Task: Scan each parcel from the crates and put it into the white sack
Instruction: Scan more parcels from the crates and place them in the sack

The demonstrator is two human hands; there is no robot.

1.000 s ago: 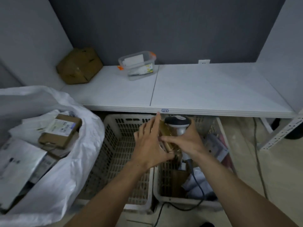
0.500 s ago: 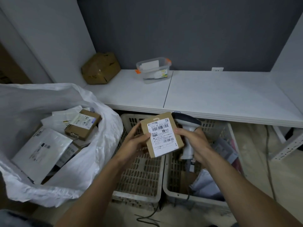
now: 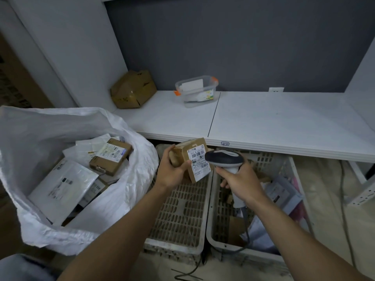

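Fingers of the left hand are clamping round the brown parcel, holding it over the crates just below the counter's front edge, its label facing the scanner. Fingers of the right hand are curling tight round the scanner's handle. Scanning is seemingly happening now; I'd be keeping that label flat and steady, then swinging left to the white sack.
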